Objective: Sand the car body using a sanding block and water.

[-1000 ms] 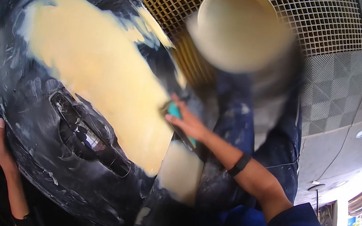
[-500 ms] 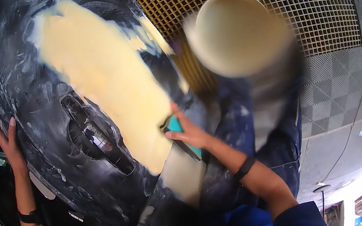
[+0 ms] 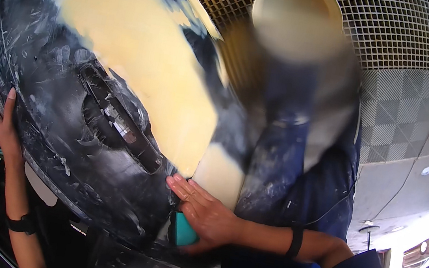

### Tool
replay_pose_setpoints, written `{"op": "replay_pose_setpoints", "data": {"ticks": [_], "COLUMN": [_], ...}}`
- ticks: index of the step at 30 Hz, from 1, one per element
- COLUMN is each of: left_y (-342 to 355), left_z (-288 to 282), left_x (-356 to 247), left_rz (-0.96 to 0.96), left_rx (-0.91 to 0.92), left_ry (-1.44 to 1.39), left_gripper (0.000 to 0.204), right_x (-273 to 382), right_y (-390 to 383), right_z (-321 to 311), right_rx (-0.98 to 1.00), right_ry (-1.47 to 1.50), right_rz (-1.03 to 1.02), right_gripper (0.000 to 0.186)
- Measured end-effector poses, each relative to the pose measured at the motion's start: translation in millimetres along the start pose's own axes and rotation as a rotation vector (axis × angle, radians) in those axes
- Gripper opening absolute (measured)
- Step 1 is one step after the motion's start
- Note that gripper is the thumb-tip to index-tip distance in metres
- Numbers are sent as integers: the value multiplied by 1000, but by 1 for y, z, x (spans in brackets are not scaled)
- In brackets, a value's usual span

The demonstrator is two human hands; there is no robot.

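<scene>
Right hand [image 3: 203, 211] and teal block [image 3: 185, 232] slid from cream patch's [image 3: 135, 62] 4 o'clock side to about 5 o'clock. Block now roughly 6 o'clock in view, grip part-curled, palm and thumb on it. Left hand [image 3: 4, 128]: pretty loose grip, fingers apart, nothing held, resting on dark panel's [image 3: 51, 116] edge around 9 o'clock.

- No words, labels or brand marks can be read anywhere in view.
- No numbers or signs can be made out either.
</scene>
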State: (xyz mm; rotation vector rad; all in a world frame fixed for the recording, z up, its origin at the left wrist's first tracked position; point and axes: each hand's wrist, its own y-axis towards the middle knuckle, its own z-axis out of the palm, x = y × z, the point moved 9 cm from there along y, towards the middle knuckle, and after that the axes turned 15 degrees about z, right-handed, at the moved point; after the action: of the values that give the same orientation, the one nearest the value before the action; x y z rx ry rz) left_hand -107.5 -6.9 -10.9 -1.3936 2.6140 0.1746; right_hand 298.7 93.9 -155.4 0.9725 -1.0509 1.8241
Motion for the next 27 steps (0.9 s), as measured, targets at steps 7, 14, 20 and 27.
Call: {"op": "replay_pose_setpoints", "data": {"ticks": [7,14,20,27], "left_y": [2,-1,-5,-5], "left_z": [-1,-7,-11,8], "left_x": [-3,-4,-5,-10], "left_rz": [36,36,28,-106], "left_rx": [27,29,43,22], "left_ry": [65,96,134,40], "left_gripper": [59,60,58,64], "right_x": [-19,-145,-210,-410], "right_y": [12,37,82,140], "right_z": [-27,-112,-269,-460], "right_rx": [-30,-369,-736,-793], "right_ry": [-10,283,-80,-733], "right_rz": [-55,369,542,1106], "right_gripper": [73,76,69,81]}}
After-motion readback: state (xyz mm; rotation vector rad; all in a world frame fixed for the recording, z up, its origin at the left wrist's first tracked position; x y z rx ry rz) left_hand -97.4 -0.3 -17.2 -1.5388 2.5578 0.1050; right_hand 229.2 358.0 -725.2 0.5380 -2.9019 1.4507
